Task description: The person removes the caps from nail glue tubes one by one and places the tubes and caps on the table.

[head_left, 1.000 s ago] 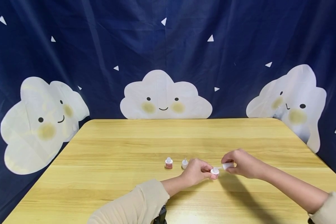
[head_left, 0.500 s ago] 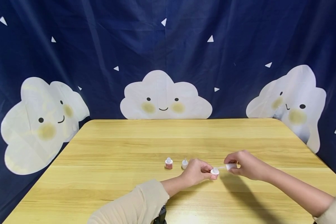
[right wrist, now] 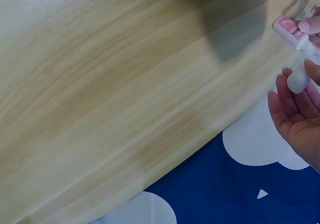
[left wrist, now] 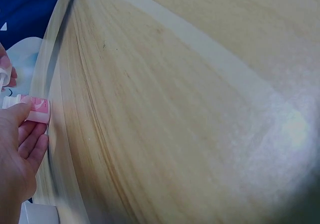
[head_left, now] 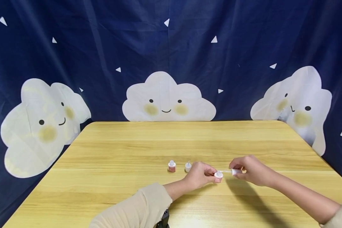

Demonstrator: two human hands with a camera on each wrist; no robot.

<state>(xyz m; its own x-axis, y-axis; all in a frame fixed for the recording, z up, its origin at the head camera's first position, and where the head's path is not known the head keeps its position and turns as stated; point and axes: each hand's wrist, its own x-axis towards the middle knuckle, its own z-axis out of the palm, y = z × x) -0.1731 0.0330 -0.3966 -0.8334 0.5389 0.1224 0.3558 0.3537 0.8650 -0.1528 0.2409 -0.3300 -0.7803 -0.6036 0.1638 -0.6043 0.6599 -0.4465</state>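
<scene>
My left hand (head_left: 199, 176) grips a small white bottle with a pink label (head_left: 218, 175) by its sides, its narrow mouth uncapped. In the left wrist view the thumb presses on the bottle's label (left wrist: 39, 105). My right hand (head_left: 253, 171) pinches a white cap (head_left: 236, 171) between thumb and fingers. From that cap a thin pale applicator stem (head_left: 225, 171) points left, its tip right by the bottle's mouth. The right wrist view has the cap (right wrist: 298, 79) close below the pink-labelled bottle (right wrist: 291, 31).
Left of my left hand, a second small bottle with a red label (head_left: 172, 166) stands uncapped on the wooden table (head_left: 131, 148). Beside it another white cap (head_left: 188, 167) rests with its stem pointing up. A dark blue cloth (head_left: 188, 47) with clouds hangs behind the table's far edge.
My right hand has drifted slightly to the right and down with the cap, and more of the stem shows between cap and bottle. My left hand and the bottle have stayed put.
</scene>
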